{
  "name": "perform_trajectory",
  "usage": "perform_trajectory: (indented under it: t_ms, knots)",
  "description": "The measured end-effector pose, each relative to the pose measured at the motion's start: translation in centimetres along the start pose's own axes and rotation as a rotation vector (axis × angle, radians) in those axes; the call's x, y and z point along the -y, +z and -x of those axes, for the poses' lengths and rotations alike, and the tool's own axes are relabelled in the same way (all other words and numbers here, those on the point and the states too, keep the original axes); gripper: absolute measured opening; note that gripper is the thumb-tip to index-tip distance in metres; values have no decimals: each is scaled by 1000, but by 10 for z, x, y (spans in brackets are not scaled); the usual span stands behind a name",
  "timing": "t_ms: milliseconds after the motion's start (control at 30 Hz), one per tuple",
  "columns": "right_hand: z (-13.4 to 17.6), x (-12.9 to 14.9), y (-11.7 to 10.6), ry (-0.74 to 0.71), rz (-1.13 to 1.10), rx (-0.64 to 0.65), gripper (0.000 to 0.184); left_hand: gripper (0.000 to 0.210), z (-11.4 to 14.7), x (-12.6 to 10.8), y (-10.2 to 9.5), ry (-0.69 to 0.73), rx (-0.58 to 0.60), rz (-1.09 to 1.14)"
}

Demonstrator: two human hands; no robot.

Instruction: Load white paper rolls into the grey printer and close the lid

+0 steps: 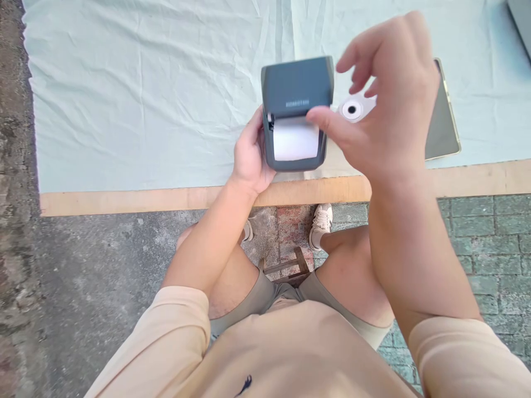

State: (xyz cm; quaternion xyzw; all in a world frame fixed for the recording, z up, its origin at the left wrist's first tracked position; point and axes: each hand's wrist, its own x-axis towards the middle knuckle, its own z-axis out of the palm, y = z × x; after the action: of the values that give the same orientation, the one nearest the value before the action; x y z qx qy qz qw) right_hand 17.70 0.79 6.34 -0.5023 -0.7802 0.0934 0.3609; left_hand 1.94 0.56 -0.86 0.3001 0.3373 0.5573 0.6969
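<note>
Dark plastic is filling the left hand, which is cradling a printer-like device from eight o'clock, probably steadying it so its white paper is facing up. At the device's two o'clock, the right hand is hovering spread wide, apparently holding nothing; whether its thumb is touching, I cannot tell. At three o'clock a white disc is showing; farther out, a grey slab is lying on pale cloth, probably within reach.

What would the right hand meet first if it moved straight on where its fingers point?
The right hand would probably meet the dark device first; its thumb overlaps it in view, but depth is unclear.
</note>
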Motion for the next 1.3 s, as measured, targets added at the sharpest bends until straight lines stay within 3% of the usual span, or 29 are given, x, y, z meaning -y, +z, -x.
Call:
perform_trajectory:
  t_ms: [100,233,433,533,633,767,867,967,1100,1300]
  knots:
    - [-1,4,5,50,-26,-137,14,44,4,-3,4,-19,90,-20]
    - [-5,4,3,39,23,35,2,28,9,-4,6,3,87,-117]
    - [-2,-1,-4,102,280,334,26,25,12,-2,7,26,141,-146]
    - [0,-1,-3,147,324,393,31,25,13,-2,8,-3,147,-150]
    - [-1,0,-4,148,245,315,34,24,13,-2,9,-6,134,-123]
    - [-6,-5,-15,151,-153,76,35,25,8,-1,5,0,115,-56]
    - [-11,-21,-30,437,-641,-96,36,33,5,0,0,-34,92,-21]
    - [-15,-41,-38,812,-1015,-124,41,38,3,0,-2,-39,88,-8]
    - [-13,-58,-29,900,-984,-199,20,38,3,0,-2,-34,92,-17]
    - [-10,-81,-19,892,-983,-238,28,38,3,0,-1,-31,106,-4]
